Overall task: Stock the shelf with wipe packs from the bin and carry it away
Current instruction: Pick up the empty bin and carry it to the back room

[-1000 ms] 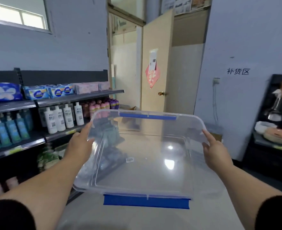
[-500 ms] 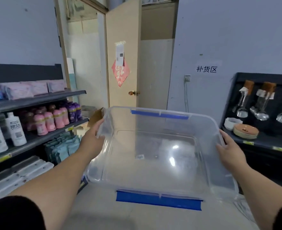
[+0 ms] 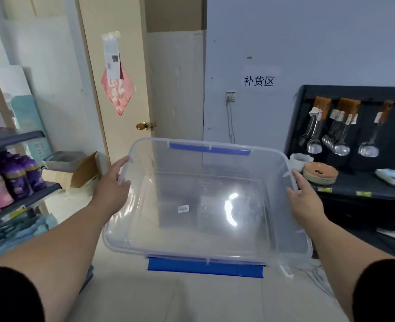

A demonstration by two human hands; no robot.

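A clear plastic bin (image 3: 268, 156) with blue latches at its near and far ends hangs in front of me, held level in the air with nothing inside but a small sticker. My left hand (image 3: 112, 184) grips its left rim, thumb over the edge. My right hand (image 3: 304, 198) grips the right rim the same way. The stocked shelf (image 3: 17, 201) is at the far left edge with pink and purple bottles; no wipe packs show on it in this view.
A beige door (image 3: 122, 101) with a brass knob stands ahead, next to an open doorway. An open cardboard box (image 3: 75, 173) sits on the floor at the left. A black rack (image 3: 354, 182) with hanging ladles and stacked dishes stands at the right.
My view has swung right, away from the shelf: the wipe packs and white bottles have left the frame and the black rack has come in. Both hands keep their hold on the bin.
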